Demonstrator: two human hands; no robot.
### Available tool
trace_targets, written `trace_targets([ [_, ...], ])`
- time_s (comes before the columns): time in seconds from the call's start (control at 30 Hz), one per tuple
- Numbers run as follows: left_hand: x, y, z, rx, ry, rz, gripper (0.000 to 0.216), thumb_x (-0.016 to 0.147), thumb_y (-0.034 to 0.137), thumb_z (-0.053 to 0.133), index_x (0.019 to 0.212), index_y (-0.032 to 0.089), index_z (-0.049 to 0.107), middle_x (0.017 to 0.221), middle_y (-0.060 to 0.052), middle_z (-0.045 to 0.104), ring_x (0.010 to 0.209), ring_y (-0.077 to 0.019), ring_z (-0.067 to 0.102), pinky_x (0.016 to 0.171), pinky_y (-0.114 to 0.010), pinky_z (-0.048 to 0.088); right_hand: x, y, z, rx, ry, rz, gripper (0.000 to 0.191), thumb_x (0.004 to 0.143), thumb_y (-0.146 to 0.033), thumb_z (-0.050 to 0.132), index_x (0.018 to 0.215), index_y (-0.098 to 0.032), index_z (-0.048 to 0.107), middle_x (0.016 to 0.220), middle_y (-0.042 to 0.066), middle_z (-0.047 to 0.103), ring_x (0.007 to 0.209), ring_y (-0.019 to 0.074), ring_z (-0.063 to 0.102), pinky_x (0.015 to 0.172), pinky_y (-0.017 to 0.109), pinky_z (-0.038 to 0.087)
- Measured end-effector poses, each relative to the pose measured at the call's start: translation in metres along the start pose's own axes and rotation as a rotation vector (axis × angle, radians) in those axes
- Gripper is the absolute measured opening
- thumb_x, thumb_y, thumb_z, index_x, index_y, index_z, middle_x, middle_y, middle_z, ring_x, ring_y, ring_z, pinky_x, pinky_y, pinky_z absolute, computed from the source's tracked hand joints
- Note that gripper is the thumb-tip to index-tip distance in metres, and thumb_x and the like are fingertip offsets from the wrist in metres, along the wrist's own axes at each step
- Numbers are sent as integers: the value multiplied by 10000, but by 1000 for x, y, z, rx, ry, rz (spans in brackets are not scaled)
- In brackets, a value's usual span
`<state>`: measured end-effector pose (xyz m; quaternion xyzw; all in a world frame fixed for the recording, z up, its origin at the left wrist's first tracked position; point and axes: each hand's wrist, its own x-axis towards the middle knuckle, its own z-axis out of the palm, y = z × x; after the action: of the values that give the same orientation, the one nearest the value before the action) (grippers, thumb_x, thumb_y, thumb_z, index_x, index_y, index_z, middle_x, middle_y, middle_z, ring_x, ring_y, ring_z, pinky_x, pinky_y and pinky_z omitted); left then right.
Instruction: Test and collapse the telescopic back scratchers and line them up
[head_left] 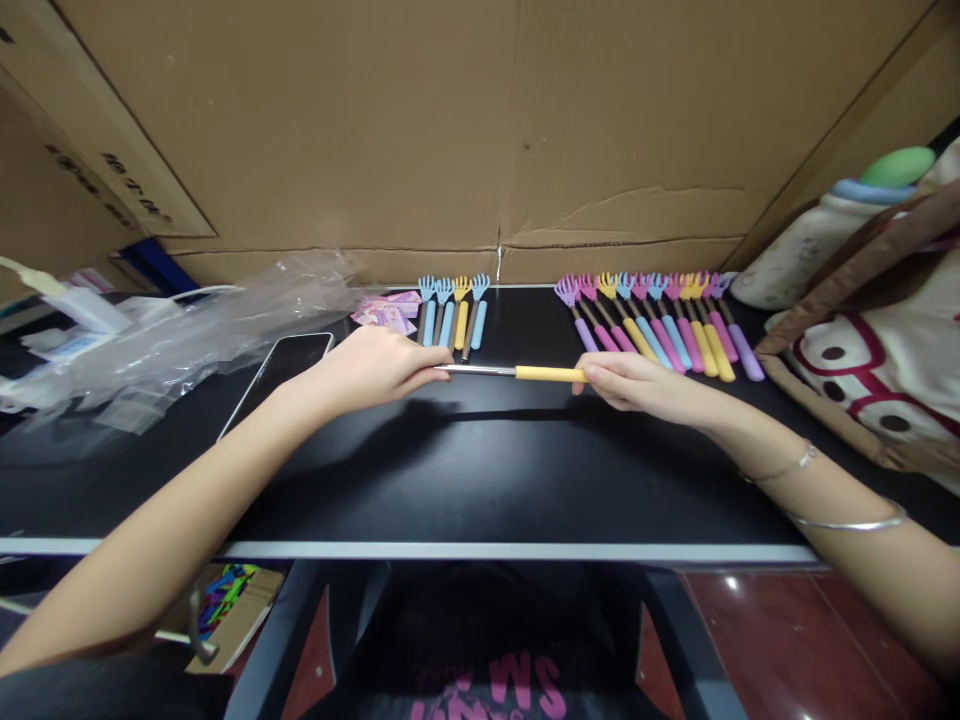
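Observation:
Stretched level between my hands, above the black tabletop, is a back scratcher (551, 374) with a yellow grip and a shiny metal rod. My left hand (382, 368) is closed around the rod's end, hiding whatever is there. The end of the yellow grip sits in the closed fingers of my right hand (637, 382). Behind my left hand lies a small group of back scratchers (460, 325) with blue and yellow heads. A longer row of back scratchers (664, 330) in purple, pink, yellow and blue lies behind my right hand.
A phone (274, 375) and a crumpled clear plastic bag (225, 320) lie at left, with pink printed cards (386, 310) nearby. Cardboard (360, 130) walls the back. At right stand a bottle-shaped plush (817, 240) and a brown-trimmed bag (885, 350). The table's pale edge (517, 551) runs in front.

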<state>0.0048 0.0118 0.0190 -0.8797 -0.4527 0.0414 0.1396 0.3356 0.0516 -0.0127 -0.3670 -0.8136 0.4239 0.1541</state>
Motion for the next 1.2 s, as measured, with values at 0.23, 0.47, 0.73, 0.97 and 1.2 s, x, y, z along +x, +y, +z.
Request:
trace_targets([
  [0.23, -2, -3, -4, -74, -42, -19, 441, 982, 471, 278, 993, 239, 653, 751, -16, 698, 664, -178, 637, 588, -241, 369, 1, -6, 2, -32, 49, -31, 483, 921, -604, 406, 868, -156, 577, 511, -80, 342, 445, 74, 332, 449, 242, 264],
  [0.47, -20, -29, -25, -284, 77, -93, 417, 974, 500, 316, 1170, 270, 603, 1164, -26, 654, 1033, -196, 584, 863, -298, 434, -1, -8, 2, 22, 98, -87, 461, 938, -582, 399, 837, -160, 554, 532, -72, 361, 454, 76, 355, 451, 240, 303],
  [0.73, -76, -72, 4, -231, 54, -487, 457, 988, 473, 239, 1194, 198, 540, 1173, -62, 607, 1146, -270, 516, 958, -415, 442, 0, -7, 1, -27, 90, -75, 453, 961, -563, 348, 815, -177, 535, 496, -67, 398, 461, 95, 405, 517, 258, 348],
  [0.97, -107, -66, 29, -301, -56, -416, 425, 1010, 439, 202, 1235, 201, 473, 1321, -80, 572, 1194, -240, 501, 1048, -431, 378, 0, -5, 1, -34, 125, -94, 429, 972, -543, 338, 842, -182, 530, 500, -68, 412, 469, 98, 404, 525, 256, 345],
  [1.2, -96, -68, 22, -315, 109, -459, 414, 998, 439, 225, 1240, 215, 475, 1308, -93, 576, 1205, -251, 457, 1050, -451, 352, 1, -5, 1, -18, 114, -110, 434, 973, -539, 345, 837, -176, 542, 519, -64, 413, 474, 94, 412, 521, 253, 343],
])
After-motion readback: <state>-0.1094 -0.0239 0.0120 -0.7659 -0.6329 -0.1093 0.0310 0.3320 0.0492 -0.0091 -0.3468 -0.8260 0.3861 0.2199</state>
